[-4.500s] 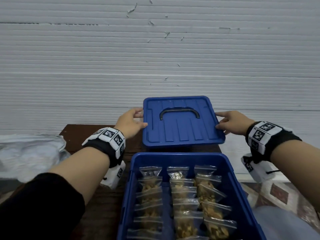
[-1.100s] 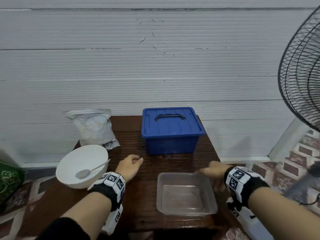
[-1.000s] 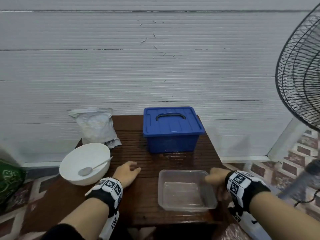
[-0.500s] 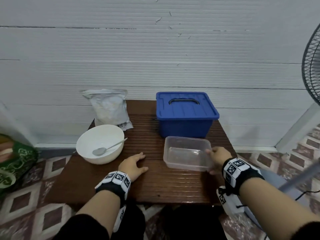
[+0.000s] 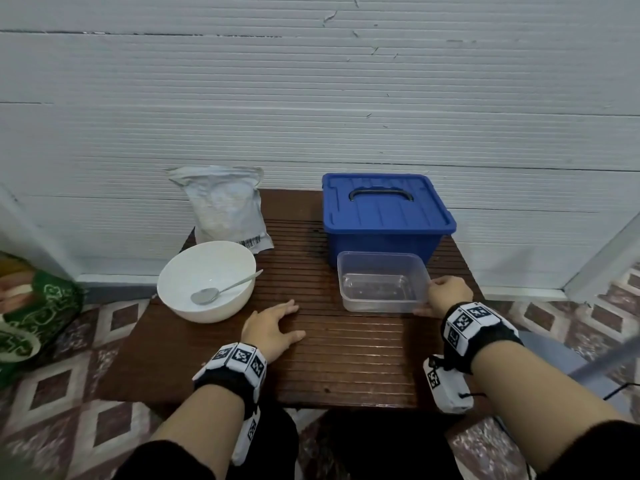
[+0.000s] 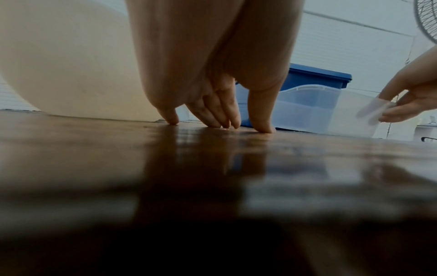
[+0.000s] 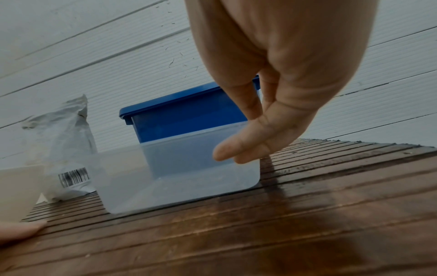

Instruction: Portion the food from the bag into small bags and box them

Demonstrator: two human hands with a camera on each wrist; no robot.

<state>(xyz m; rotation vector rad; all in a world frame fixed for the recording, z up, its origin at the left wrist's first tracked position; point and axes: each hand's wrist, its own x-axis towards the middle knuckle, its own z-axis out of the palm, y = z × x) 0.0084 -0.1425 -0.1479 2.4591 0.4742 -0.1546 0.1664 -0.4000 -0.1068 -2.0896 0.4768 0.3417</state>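
Note:
The blue box [image 5: 384, 216] stands at the back of the wooden table [image 5: 346, 358] with its lid on, so its contents are hidden. Just in front of it sits an empty clear plastic container [image 5: 381, 282]. My right hand [image 5: 446, 294] pinches its right wall, one digit inside the rim and the fingers [image 7: 236, 149] outside. My left hand [image 5: 273, 323] rests open on the table, its fingertips [image 6: 222, 121] touching the wood. The grey-white food bag [image 5: 225, 206] leans upright at the back left.
A white bowl [image 5: 173, 289] with a metal spoon [image 5: 221, 292] in it sits left of my left hand. A white ribbed wall runs behind the table. A green patterned bag [image 5: 31, 320] lies on the tiled floor at the left.
The lid, held over the open box of filled bags earlier, now sits on the box. My right hand moved the clear container away from me, up to the box. My left hand stays on the table.

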